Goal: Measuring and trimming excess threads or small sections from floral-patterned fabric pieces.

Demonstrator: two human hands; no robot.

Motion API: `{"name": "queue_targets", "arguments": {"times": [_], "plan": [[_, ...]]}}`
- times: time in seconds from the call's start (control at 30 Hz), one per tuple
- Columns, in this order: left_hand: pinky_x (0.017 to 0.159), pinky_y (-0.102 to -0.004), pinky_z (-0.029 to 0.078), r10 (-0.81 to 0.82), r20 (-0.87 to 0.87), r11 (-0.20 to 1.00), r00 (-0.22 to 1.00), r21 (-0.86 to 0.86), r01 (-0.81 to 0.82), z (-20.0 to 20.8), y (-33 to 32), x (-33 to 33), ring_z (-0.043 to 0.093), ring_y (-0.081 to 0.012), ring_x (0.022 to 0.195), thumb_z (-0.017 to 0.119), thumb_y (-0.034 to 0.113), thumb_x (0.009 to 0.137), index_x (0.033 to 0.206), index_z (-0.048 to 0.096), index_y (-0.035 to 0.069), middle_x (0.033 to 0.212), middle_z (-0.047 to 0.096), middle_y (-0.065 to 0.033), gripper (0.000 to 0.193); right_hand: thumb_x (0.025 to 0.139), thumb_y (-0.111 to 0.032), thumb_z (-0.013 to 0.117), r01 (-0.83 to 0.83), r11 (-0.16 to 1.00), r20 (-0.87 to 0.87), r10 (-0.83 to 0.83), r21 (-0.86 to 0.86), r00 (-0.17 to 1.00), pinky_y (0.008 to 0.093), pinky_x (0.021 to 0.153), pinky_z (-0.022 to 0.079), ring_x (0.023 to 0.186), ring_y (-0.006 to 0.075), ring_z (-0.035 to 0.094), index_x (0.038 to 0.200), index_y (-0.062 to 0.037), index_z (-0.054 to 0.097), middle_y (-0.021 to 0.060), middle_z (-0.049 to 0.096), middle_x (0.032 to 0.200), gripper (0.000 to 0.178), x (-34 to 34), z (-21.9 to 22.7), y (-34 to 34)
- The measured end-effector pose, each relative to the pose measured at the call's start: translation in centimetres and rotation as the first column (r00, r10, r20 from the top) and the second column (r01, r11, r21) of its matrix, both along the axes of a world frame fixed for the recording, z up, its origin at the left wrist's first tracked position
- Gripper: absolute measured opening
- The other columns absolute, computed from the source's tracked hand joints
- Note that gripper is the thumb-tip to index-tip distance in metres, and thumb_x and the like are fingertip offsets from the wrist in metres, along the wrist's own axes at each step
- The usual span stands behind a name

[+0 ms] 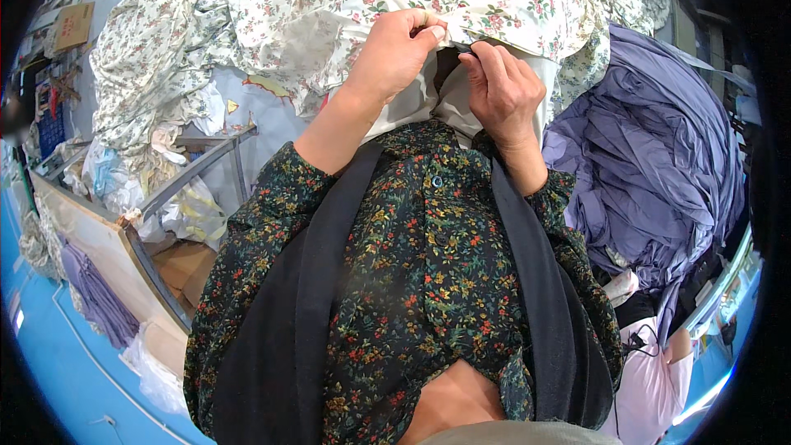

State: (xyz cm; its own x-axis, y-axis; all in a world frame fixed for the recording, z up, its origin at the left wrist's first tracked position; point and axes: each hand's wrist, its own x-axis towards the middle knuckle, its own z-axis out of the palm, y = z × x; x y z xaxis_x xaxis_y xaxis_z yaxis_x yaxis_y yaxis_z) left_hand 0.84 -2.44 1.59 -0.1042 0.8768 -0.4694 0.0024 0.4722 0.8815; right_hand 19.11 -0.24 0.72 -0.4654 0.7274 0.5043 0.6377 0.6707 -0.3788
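White cloth printed with pink flowers and green leaves (527,4) spreads in folds in front of me and hangs over my lap. My left hand (391,53) is closed in a pinch on the cloth's edge, thumb against the bent fingers. Just to its right, my right hand (504,86) grips a small black tool (464,48), its tip pointing toward the left hand at the same edge. Most of the tool is hidden in the fingers, so I cannot make out its exact kind.
A large heap of purple-grey cloth (651,148) bulges at my right. To my left stands a metal-framed bin (194,171) with scraps and plastic bags. More floral cloth (156,49) lies at the far left, near a cardboard box (74,26). Behind me on the right is a person in pink (651,375).
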Motion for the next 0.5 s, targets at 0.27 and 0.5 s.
{"name": "queue_targets", "arguments": {"times": [0.27, 0.5], "plan": [[0.081, -0.0223, 0.043, 0.082, 0.18, 0.996, 0.98, 0.028, -0.089, 0.3, -0.5, 0.6, 0.055, -0.0075, 0.088, 0.061, 0.008, 0.092, 0.107, 0.065, -0.004, 0.096, 0.065, -0.0012, 0.02, 0.094, -0.023, 0.065, 0.012, 0.814, -0.322, -0.244, -0.581, 0.915, 0.0278, 0.054, 0.044, 0.056, 0.0165, 0.056, 0.093, -0.0036, 0.061, 0.0076, 0.06, 0.066, 0.02, 0.0, 0.3, -1.1], [0.083, -0.0223, 0.042, 0.126, 0.296, 0.992, 0.947, -0.007, -0.13, 0.8, -0.4, 1.2, 0.055, -0.0076, 0.089, 0.059, 0.006, 0.092, 0.107, 0.063, -0.004, 0.096, 0.063, -0.0005, 0.018, 0.095, -0.025, 0.063, -0.03, 0.796, -0.356, -0.236, -0.605, 0.904, 0.0282, 0.055, 0.043, 0.056, 0.0145, 0.053, 0.093, -0.0026, 0.061, 0.0068, 0.057, 0.065, 0.023, -0.7, 0.0, -1.3]]}}
